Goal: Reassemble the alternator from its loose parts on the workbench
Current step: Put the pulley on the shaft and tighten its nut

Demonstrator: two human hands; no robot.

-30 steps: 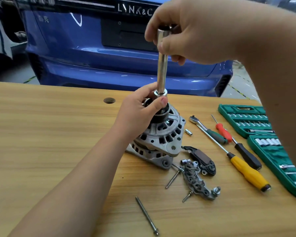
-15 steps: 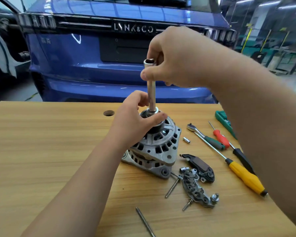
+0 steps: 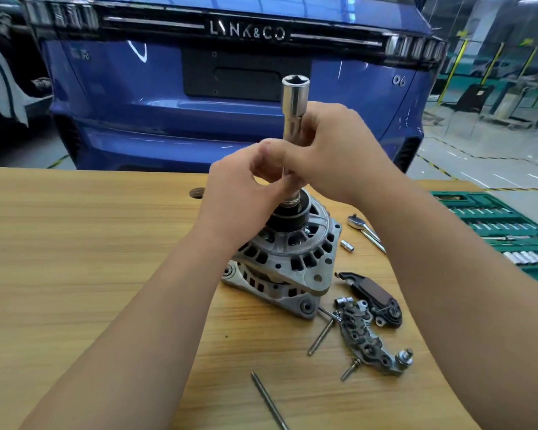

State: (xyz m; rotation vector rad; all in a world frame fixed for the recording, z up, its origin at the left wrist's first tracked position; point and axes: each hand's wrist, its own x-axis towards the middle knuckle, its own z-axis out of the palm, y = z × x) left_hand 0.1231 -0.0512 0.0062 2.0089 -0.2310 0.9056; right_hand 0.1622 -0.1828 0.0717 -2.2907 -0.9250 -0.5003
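Note:
The silver alternator (image 3: 288, 268) sits on the wooden workbench (image 3: 75, 259) with its black pulley (image 3: 288, 217) facing up. A long chrome socket (image 3: 295, 97) stands upright on the pulley's centre. My right hand (image 3: 333, 156) grips the socket's shaft about halfway down. My left hand (image 3: 246, 187) pinches the lower part of the shaft just above the pulley. Loose beside the alternator lie the grey rectifier plate (image 3: 367, 339), the dark brown regulator (image 3: 373, 294), two long bolts (image 3: 320, 336) (image 3: 269, 400) and a short screw (image 3: 350, 369).
A ratchet (image 3: 359, 225) and a small socket (image 3: 347, 246) lie right of the alternator. A green socket-set case (image 3: 494, 225) lies open at the right edge. A round hole (image 3: 196, 192) is in the bench top. A blue car (image 3: 230, 88) stands behind the bench.
My right hand slid down from the socket's top to its middle, baring the open end. My left hand left the pulley and now pinches the lower shaft. The camera view tilted up.

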